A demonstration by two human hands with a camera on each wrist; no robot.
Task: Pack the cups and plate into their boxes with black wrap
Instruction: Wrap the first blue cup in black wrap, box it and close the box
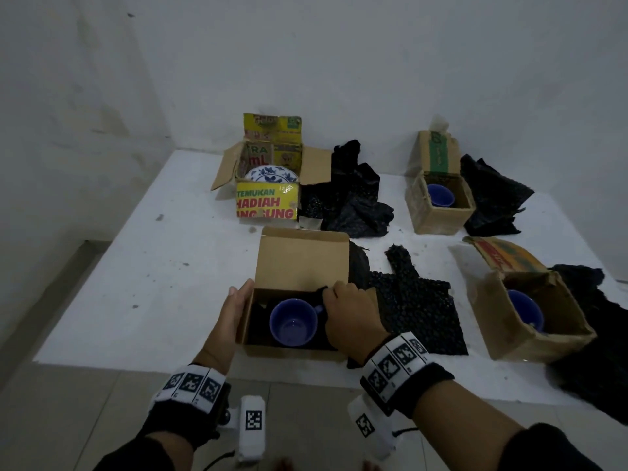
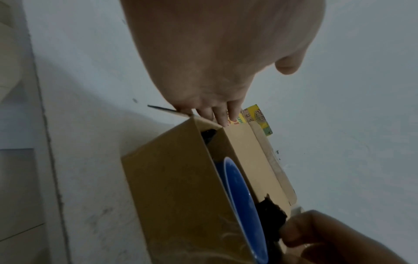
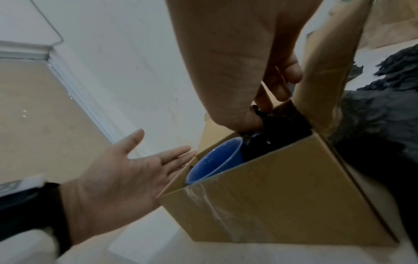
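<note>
A blue cup (image 1: 293,321) (image 3: 214,159) (image 2: 239,201) sits upright in the near brown box (image 1: 289,350) (image 3: 282,200) (image 2: 176,187), with black wrap (image 1: 317,292) (image 3: 278,132) (image 2: 271,216) round it. My left hand (image 1: 234,309) (image 3: 126,171) (image 2: 214,114) lies flat and open against the box's left wall. My right hand (image 1: 343,304) (image 3: 260,110) (image 2: 316,232) pinches the wrap at the box's right rim, beside the cup's handle. A blue-patterned plate (image 1: 272,174) stands in the yellow printed box (image 1: 268,202). Two more blue cups (image 1: 440,195) (image 1: 525,309) sit in boxes at the right.
Loose black wrap sheets lie beside the boxes: one (image 1: 353,195) right of the yellow box, one (image 1: 418,311) right of the near box, others (image 1: 489,198) (image 1: 594,362) at the far right. The white table's front edge (image 1: 204,367) runs just under the near box.
</note>
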